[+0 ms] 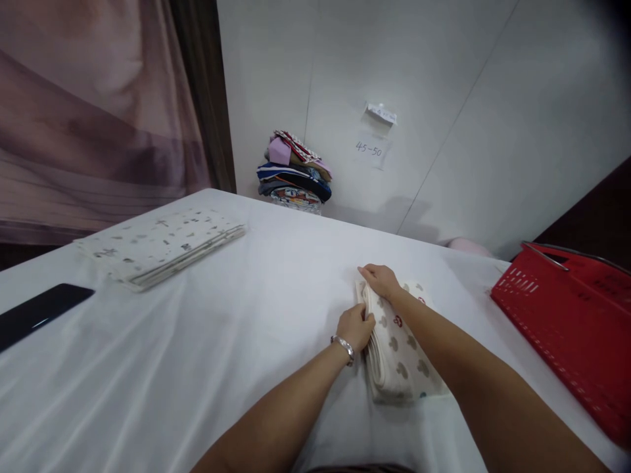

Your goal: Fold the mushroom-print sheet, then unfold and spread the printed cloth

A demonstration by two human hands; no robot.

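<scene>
A folded cream cloth (394, 355) printed with grey-brown and red motifs lies on the white-covered table in front of me. My left hand (355, 326), with a silver bracelet at the wrist, is closed on the cloth's left folded edge. Farther up that same side, my right hand (382, 281) grips the far left corner between thumb and fingers. Several layers show along the left edge. The right forearm crosses over the cloth and hides part of its right side.
Another folded patterned cloth (167, 243) lies at the table's far left, with a dark flat device (42, 312) nearer me. A red plastic basket (572, 322) stands at the right. Behind the table is a stack of folded textiles (294, 174) against the wall.
</scene>
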